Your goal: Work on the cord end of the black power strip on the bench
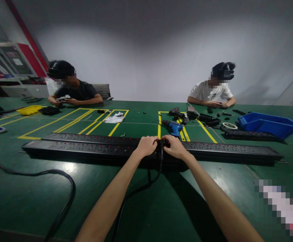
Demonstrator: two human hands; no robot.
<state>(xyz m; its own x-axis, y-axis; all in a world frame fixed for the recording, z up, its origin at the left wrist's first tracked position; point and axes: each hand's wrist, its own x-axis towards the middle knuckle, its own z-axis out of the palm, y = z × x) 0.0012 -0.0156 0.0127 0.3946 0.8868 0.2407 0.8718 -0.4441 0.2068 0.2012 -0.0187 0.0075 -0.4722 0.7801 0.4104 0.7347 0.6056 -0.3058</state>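
Two long black power strips, lined with sockets and small red marks, lie side by side across the green table. My left hand is closed over the near strip around its middle, fingers curled on the top. Beside it, my right hand is closed on a black plug at the strip's upper face. From the plug a black cable hangs over the near side and runs toward me. My fingers partly hide the plug, so how far it sits in a socket cannot be seen.
Beyond the strips lie a blue power drill, white papers, black parts and a tape roll. A blue bin stands right, a yellow tray left. Two people sit opposite. Another cable curves at left.
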